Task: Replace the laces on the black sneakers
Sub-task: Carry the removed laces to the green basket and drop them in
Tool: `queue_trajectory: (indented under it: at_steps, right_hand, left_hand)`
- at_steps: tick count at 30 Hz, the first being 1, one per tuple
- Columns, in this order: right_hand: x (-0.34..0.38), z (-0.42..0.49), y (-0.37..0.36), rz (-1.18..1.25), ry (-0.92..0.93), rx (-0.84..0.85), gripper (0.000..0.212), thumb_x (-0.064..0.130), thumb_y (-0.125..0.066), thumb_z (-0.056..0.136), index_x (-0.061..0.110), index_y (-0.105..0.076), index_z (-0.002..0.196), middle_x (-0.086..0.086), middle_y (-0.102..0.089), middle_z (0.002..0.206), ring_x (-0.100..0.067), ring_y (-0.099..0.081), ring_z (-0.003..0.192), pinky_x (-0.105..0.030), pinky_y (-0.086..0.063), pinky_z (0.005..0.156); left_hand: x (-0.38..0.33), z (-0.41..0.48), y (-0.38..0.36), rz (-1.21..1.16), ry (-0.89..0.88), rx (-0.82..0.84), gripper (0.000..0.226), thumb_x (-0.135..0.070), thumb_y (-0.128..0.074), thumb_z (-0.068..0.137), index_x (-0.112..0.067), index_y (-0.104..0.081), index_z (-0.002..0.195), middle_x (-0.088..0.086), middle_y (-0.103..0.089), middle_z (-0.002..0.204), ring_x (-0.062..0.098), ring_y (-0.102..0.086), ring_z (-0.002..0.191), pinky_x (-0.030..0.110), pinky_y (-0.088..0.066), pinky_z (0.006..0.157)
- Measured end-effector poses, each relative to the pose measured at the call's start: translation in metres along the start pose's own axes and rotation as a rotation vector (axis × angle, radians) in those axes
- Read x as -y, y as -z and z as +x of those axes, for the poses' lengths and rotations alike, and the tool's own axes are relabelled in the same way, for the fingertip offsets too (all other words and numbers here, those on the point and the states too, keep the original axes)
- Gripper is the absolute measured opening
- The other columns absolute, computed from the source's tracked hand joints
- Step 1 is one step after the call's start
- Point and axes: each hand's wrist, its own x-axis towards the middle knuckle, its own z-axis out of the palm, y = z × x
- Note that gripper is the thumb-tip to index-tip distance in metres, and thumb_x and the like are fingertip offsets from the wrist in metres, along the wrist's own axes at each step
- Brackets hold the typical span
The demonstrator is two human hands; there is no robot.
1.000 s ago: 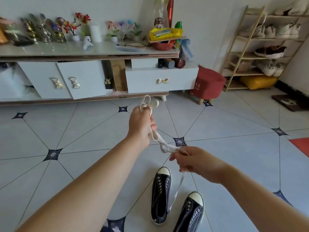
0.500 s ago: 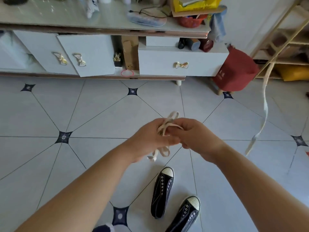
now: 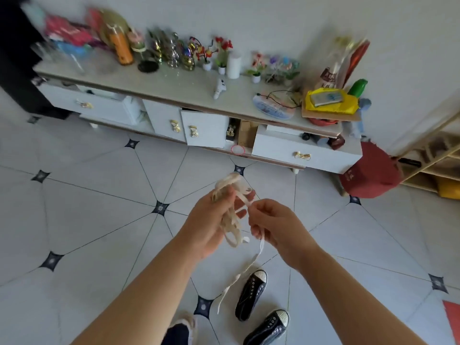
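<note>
My left hand (image 3: 210,229) holds a bunch of cream laces (image 3: 230,220) up in front of me. My fingers curl round the bunch. Loops stick out above and below my hand. My right hand (image 3: 276,227) is just beside it. Its thumb and first finger pinch one strip from the bunch, and the other fingers are curled in. A loose end (image 3: 232,282) hangs down from my hands toward the floor (image 3: 99,220). The black sneakers (image 3: 251,293) sit on the grey tiles under my right arm, side by side, toes pointing away from me. Their lace holes show as little white dots. A long white cabinet (image 3: 306,155) stands by the wall. A red stool (image 3: 371,175) is at its right end.
</note>
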Motion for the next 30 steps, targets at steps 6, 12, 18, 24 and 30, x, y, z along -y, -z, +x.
queue_trajectory:
  at_steps: [6, 12, 18, 24, 30]
  right_hand:
    - [0.044, -0.036, -0.040, -0.259, 0.040, 0.113, 0.009, 0.013, -0.062, 0.086, 0.011, -0.062, 0.077, 0.005, -0.057, 0.061, -0.009, -0.052, 0.060, -0.023, -0.045, 0.068]
    - [0.089, -0.065, -0.080, -0.396, 0.209, 0.285, 0.019, 0.008, -0.059, 0.086, 0.022, -0.069, 0.077, 0.008, -0.067, 0.076, -0.006, -0.059, 0.073, -0.016, -0.047, 0.069]
    - [0.105, -0.092, -0.168, -0.400, 0.360, 0.482, 0.018, 0.008, -0.066, 0.078, 0.026, -0.067, 0.079, 0.008, -0.068, 0.071, -0.005, -0.064, 0.068, -0.016, -0.050, 0.065]
    - [0.063, -0.099, -0.252, -0.433, 0.137, 0.522, 0.007, 0.013, -0.060, 0.087, 0.013, -0.066, 0.083, 0.002, -0.061, 0.065, -0.009, -0.053, 0.057, -0.021, -0.045, 0.060]
    - [0.024, -0.124, -0.373, -0.523, -0.059, 0.837, 0.013, 0.017, -0.057, 0.091, 0.010, -0.068, 0.088, 0.005, -0.063, 0.063, -0.008, -0.057, 0.059, -0.024, -0.049, 0.068]
  left_hand:
    - [-0.074, -0.063, -0.009, -0.116, -0.190, -0.156, 0.022, -0.031, -0.056, 0.080, -0.013, -0.051, 0.090, -0.002, -0.045, 0.053, 0.011, -0.045, 0.046, 0.028, -0.050, 0.053]
    - [-0.091, -0.148, -0.001, 0.393, -0.223, -0.377, 0.043, -0.038, -0.070, 0.074, -0.009, -0.054, 0.103, 0.016, -0.055, 0.084, 0.013, -0.051, 0.063, 0.031, -0.049, 0.063]
    - [-0.076, -0.229, 0.008, 0.596, -0.166, -0.501, 0.017, -0.027, -0.071, 0.076, -0.014, -0.060, 0.081, -0.006, -0.055, 0.062, 0.015, -0.047, 0.062, 0.027, -0.042, 0.059]
    - [-0.070, -0.311, 0.062, -0.076, -0.516, -0.777, 0.021, -0.031, -0.061, 0.078, -0.014, -0.067, 0.089, -0.003, -0.070, 0.099, 0.009, -0.062, 0.086, 0.021, -0.049, 0.074]
    - [-0.093, -0.391, 0.135, -0.564, -0.758, -0.872, 0.020, -0.022, -0.041, 0.096, -0.008, -0.054, 0.090, 0.006, -0.066, 0.073, 0.020, -0.067, 0.074, 0.032, -0.049, 0.071]
